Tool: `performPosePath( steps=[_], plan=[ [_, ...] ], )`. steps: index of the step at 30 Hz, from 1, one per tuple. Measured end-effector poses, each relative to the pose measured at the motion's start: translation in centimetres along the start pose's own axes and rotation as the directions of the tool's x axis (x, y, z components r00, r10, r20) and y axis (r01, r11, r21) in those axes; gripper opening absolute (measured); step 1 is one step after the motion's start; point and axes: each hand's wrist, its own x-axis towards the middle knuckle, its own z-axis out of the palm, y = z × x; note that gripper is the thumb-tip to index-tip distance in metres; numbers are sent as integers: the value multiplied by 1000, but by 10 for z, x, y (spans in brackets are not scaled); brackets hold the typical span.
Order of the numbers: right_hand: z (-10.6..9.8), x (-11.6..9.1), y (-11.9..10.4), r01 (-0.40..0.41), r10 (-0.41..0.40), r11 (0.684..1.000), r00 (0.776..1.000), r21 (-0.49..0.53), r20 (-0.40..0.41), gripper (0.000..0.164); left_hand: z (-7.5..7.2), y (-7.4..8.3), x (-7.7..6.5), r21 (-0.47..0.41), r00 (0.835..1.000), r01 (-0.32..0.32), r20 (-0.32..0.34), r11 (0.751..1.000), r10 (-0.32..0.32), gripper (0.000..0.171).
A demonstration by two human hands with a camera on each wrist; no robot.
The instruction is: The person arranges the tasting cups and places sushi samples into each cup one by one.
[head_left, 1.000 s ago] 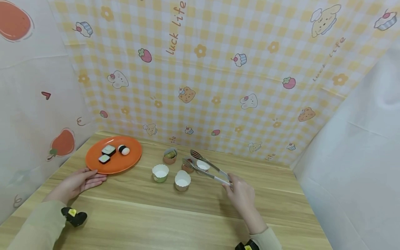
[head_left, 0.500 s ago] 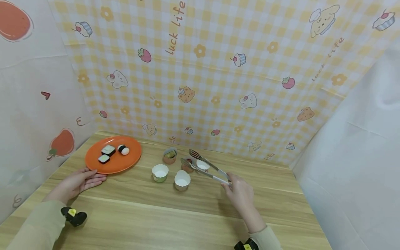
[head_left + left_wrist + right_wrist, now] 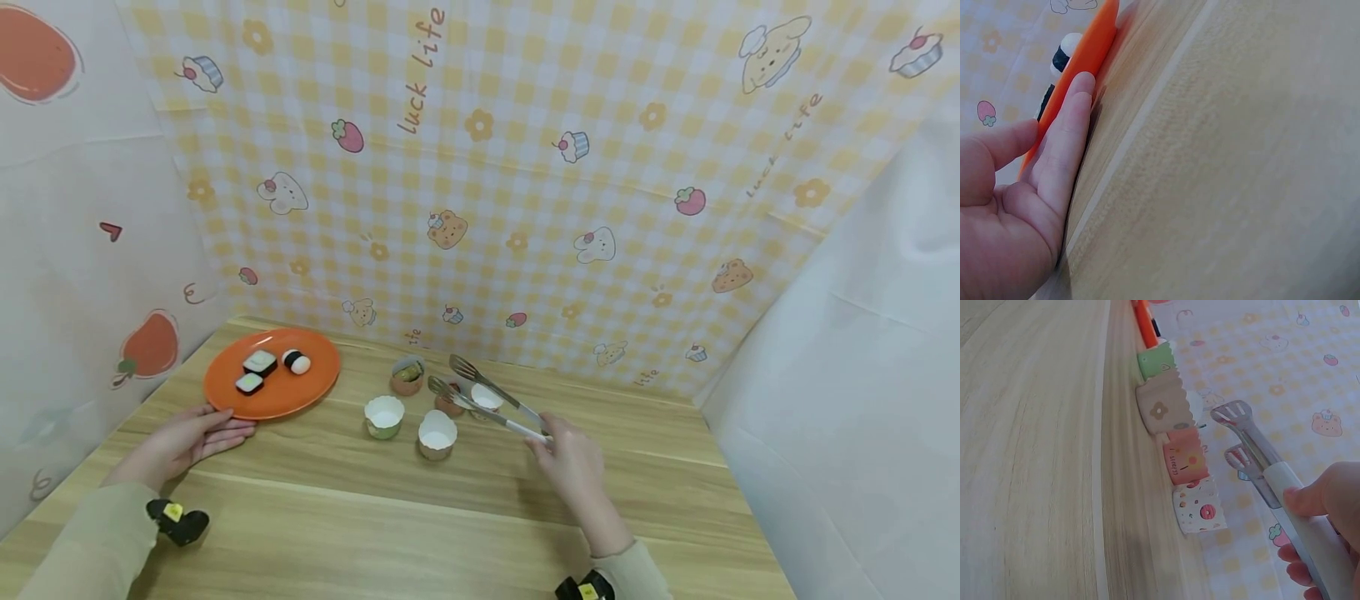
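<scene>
My left hand (image 3: 180,443) holds the near left rim of an orange oval plate (image 3: 300,398), thumb over the edge and fingers under it, as the left wrist view also shows. Three sushi pieces lie on the plate: two rolls, one larger (image 3: 260,362) and one smaller (image 3: 249,383), and a white piece with a black band (image 3: 296,362). My right hand (image 3: 573,462) grips metal tongs (image 3: 498,398) by their pale handles. The tongs' slotted tips stand apart above the back paper cups, with nothing visible between them.
Several baking cups stand mid-table: a green one (image 3: 384,419), a tan one (image 3: 437,437), a white spotted one (image 3: 1200,509), a reddish one (image 3: 1186,457) with something dark inside, and a back-left one (image 3: 407,383) holding a greenish piece. A checked cloth (image 3: 525,192) hangs behind.
The tongs and right hand have shifted slightly left, the tips moving over the reddish cup. My left hand and the plate have stayed in place.
</scene>
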Motion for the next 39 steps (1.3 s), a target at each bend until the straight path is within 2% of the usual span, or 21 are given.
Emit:
performPosePath(
  steps=[7,13,21,26,32,39],
  plan=[
    [2,1,-3,-27,27,1000,999,10,23,40,0,-1,1,7,1000,-6,4,1000,6,30],
    [3,6,-7,1,-1,999,1000,37,22,40,0,0,1,7,1000,-3,-5,1000,3,32],
    [3,17,-20,-35,31,998,996,55,79,40,2,1,0,7,1000,-1,-7,1000,1,33],
    [4,24,-27,8,-13,998,997,63,73,41,1,1,-1,8,1000,0,-1,1000,0,36],
    [8,28,-32,53,-58,996,996,74,72,44,1,0,0,-3,1000,-2,10,1000,2,31],
    [11,32,-40,112,-117,987,992,117,43,42,-1,-1,1,4,1000,-2,-8,1000,2,28]
  ],
)
